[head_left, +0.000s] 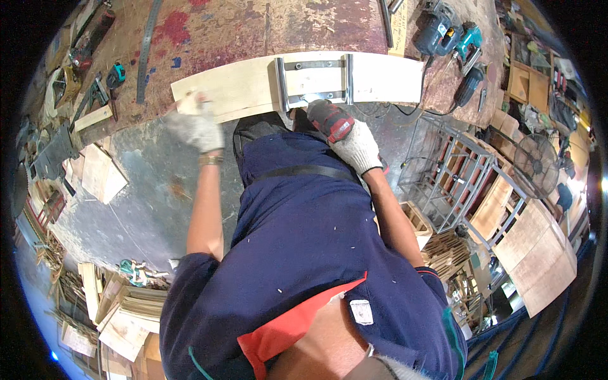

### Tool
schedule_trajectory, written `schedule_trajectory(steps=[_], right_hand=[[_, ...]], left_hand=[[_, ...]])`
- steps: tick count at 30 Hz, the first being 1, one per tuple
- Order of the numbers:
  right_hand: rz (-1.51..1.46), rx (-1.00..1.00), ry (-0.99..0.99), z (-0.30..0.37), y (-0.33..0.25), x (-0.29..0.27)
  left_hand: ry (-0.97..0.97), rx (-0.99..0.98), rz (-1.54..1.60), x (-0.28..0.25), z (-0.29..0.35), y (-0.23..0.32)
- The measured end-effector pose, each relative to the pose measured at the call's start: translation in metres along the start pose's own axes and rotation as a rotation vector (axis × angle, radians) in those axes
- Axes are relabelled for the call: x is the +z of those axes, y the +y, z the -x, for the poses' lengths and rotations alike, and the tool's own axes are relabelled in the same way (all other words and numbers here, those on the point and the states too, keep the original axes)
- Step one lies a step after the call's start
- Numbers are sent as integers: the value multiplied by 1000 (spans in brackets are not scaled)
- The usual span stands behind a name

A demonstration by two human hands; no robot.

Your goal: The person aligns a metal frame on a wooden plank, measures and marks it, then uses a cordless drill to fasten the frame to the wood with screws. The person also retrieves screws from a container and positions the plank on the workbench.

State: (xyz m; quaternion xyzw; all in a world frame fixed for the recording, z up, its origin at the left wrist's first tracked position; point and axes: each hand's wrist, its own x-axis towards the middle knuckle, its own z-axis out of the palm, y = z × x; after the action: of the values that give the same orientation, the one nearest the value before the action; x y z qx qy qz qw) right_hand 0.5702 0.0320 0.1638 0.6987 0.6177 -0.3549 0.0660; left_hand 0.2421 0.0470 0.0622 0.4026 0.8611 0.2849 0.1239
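Note:
A pale wooden board [231,85] lies along the near edge of the worktable. On its middle sits a metal bracket [280,82] made of two upright bars joined by flat cross strips. My right hand [358,149], in a white knitted glove, is closed around a red and black cordless drill [332,120]. The drill's front end points at the bracket's lower strip, where a bright light shows; whether its tip touches is hidden. My left hand [196,128], gloved too, is by the board's left end. Motion smears its fingers, and any contact or hold is unclear.
On the worktable [228,28] are a long metal ruler [147,54] and a teal tape measure [116,75] at left, and corded power tools [437,31] at right. A metal rack [443,177] and a fan [536,158] stand at right. Wood pieces [136,310] are stacked lower left.

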Motion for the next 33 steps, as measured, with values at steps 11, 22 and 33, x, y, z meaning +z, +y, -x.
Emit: schedule_trajectory(steps=[11,22,33], right_hand=[[45,4,-141,-5,-24,-44],[-18,-116,-106,17,-7,-63],[94,-230,-73,18,-9,-73]], left_hand=[[15,-372,-71,-1,-46,-71],[60,-203,10,-70,-38,9],[53,-146,-43,-85,-39,24]])
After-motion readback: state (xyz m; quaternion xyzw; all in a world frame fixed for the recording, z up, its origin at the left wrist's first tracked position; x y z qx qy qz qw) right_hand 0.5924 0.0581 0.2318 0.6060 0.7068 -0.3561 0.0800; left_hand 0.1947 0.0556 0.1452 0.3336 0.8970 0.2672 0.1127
